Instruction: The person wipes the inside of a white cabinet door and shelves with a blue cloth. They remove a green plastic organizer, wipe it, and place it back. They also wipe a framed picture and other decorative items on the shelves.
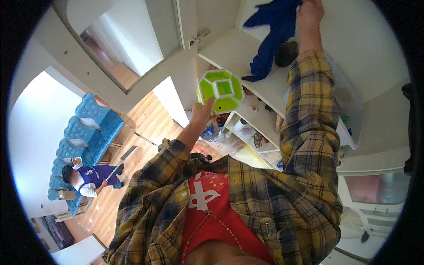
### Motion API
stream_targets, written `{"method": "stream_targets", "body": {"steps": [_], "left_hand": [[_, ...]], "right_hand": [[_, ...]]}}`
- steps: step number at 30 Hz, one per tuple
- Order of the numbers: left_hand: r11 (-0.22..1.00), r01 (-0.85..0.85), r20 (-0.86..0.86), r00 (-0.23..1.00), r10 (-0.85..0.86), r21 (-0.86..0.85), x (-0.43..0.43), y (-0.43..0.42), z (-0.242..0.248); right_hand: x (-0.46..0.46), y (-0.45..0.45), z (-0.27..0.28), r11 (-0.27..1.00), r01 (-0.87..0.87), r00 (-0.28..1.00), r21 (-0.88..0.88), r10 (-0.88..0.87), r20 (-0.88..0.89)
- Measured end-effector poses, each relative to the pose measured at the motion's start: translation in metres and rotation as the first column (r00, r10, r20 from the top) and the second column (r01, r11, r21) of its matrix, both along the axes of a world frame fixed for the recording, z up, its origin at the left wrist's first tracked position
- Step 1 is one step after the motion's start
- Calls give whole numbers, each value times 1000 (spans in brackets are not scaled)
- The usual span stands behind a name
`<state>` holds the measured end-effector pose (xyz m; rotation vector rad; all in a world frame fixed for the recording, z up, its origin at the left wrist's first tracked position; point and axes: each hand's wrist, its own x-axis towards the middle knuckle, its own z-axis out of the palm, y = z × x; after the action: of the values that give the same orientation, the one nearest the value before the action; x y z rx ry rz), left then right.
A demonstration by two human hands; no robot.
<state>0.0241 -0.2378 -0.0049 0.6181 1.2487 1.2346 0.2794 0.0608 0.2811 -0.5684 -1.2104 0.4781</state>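
My left hand [201,114] holds a green and white plastic compartment tray [236,86] by its near edge, with my thumb over the rim. The tray is eight-sided, and its compartments look bare. Up at the top of the view, my right hand [310,13] grips a dark blue cloth [272,39], which hangs down over a white cabinet shelf [228,43]. Beside that cloth, near my right wrist, a dark round object [286,54] rests on the shelf.
A clear plastic bin [347,112] stands right of my right arm. Lower shelves [232,127] hold a white cylinder and small items. An opened cabinet door with a glass pane [132,82] is at left. Beyond it, a person in a purple apron [96,177] holds a mop near blue tufted seats [87,129].
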Motion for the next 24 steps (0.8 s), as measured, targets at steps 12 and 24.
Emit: {"method": "stream_targets", "body": {"steps": [12, 24], "left_hand": [[993, 83, 145, 985, -94, 79, 15, -7, 10], [993, 114, 168, 979, -115, 17, 23, -24, -16]], "right_hand": [[-22, -144, -52, 941, -294, 942, -170, 255, -220], [-30, -285, -242, 823, -208, 944, -528, 311, 113]]}}
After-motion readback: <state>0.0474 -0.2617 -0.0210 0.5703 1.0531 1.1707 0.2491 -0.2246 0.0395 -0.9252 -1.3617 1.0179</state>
